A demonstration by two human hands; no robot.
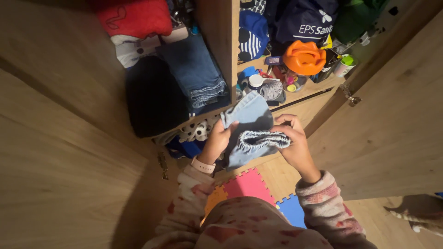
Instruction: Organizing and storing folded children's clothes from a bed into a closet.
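sleeves with a pale, red-blotched print frame the bottom of the view, above foam puzzle mats (251,184) in orange, pink and blue on the floor. just beyond them both hands hold a small light-blue denim garment (249,131) in the air in front of an open wooden wardrobe (221,41). the left hand (219,138), with a pale watch band at the wrist, has its fingers closed around the garment's left edge; the right hand (293,138) grips the frayed hem, bunched into a roll between its closed fingers. the denim looks partly folded, doubled over once but not yet flat or squared, and it is not yet on any shelf, so by my judgement the folding is midway and the putting away is left to do. behind the garment, the wardrobe's left compartment holds a folded pair of darker blue jeans (196,69) lying just beside a black folded pile (152,94), with something spotted black and white (198,129) stuffed on the level below. farther up sits a red fabric item (136,18) on white things. the right compartment, past the upright divider, is a crowded shelf: an orange plastic lid (303,56) on a clear jar of small coloured bits, a white-capped jar (255,82), a green-topped cup (346,64), and at the back a dark blue bag (304,20) and a striped cloth. the doors stand open on both sides.
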